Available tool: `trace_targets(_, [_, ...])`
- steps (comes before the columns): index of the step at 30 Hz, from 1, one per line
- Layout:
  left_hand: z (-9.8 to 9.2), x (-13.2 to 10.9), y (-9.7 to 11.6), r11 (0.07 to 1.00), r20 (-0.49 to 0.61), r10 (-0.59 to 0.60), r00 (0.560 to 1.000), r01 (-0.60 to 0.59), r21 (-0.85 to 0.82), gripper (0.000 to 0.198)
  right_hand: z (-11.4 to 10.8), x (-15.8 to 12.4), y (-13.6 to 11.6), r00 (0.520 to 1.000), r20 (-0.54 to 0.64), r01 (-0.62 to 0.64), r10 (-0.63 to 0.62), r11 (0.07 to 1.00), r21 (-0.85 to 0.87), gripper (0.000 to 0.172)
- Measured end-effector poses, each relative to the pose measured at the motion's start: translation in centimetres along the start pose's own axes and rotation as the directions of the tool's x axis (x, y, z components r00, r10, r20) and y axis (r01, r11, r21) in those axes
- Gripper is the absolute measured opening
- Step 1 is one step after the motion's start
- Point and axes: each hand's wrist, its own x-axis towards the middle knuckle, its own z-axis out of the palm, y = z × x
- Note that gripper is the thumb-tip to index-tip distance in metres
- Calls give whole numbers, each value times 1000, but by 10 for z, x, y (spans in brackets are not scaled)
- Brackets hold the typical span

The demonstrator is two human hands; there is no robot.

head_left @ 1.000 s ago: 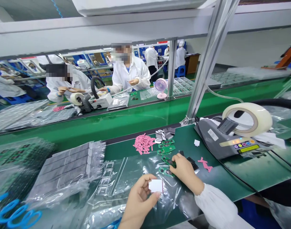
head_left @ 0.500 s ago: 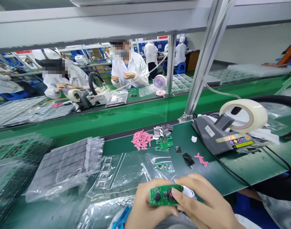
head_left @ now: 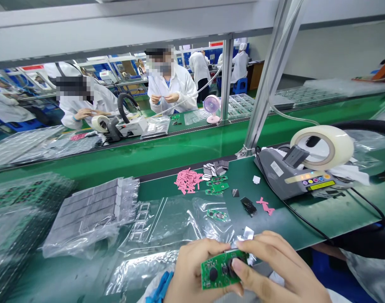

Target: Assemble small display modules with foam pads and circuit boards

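Note:
A small green circuit board (head_left: 220, 275) with round black parts is held low in front of me. My left hand (head_left: 192, 269) grips its left end and lower edge between fingers and thumb. From the right, my right hand (head_left: 277, 269) presses its thumb on the black part, with its fingers bent over the far edge. A shiny silvery-white piece (head_left: 248, 233) sticks out behind the board by my right fingertips; how it is attached cannot be seen. Beyond my hands, another circuit board (head_left: 216, 215) lies on a clear plastic sheet (head_left: 170, 223).
Pink strips (head_left: 188, 181), black-and-white strips (head_left: 215, 169) and several boards (head_left: 216, 185) lie at the back. A tape dispenser (head_left: 283, 172) with a large roll stands right, its cable crossing the bench. Bagged grey parts (head_left: 88, 214) are stacked left. Co-workers (head_left: 170, 84) sit opposite.
The board has dropped slightly and tilted in my hands. The silvery-white piece now shows more above my right fingers. My camera view has shifted a little.

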Motion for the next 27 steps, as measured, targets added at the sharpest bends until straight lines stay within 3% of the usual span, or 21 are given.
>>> trace_targets(4, [1, -2, -3, 999, 17, 36, 999, -36, 30, 28, 0, -1, 1, 1000, 1, 17, -17, 1000, -11, 37])
trace_targets(7, [-1, 0, -3, 999, 66, 18, 998, -21, 41, 28, -3, 1, 1, 997, 20, -80, 78, 993, 87, 33])
trace_targets(10, [-1, 3, -2, 999, 148, -52, 988, 50, 20, 28, -6, 3, 2, 986, 100, -145, 132, 979, 141, 28])
trace_targets(13, [2, 3, -3, 979, 186, -151, 971, 173, -109, 28, -4, 4, 4, 984, 127, -140, 124, 981, 134, 26])
trace_targets(17, [9, 1, -3, 925, 142, -248, 958, 278, -259, 25, 5, 3, 7, 993, 90, -92, 80, 987, 131, 19])
trace_targets(20, [8, 0, -1, 903, 130, -261, 957, 290, -318, 36, 8, 2, 8, 986, 91, -152, 140, 976, 154, 21])
trace_targets(22, [6, -1, 1, 916, 88, -268, 959, 282, -286, 41, 7, 2, 8, 973, 145, -205, 182, 966, 160, 19])
trace_targets(25, [6, -2, 2, 942, 6, -297, 955, 295, -159, 33, 6, -1, 8, 957, 161, -269, 242, 947, 175, 18])
trace_targets(27, [9, -1, 1, 931, 38, -318, 947, 320, -176, 31, 8, -5, 8, 953, 155, -288, 262, 941, 180, 20])
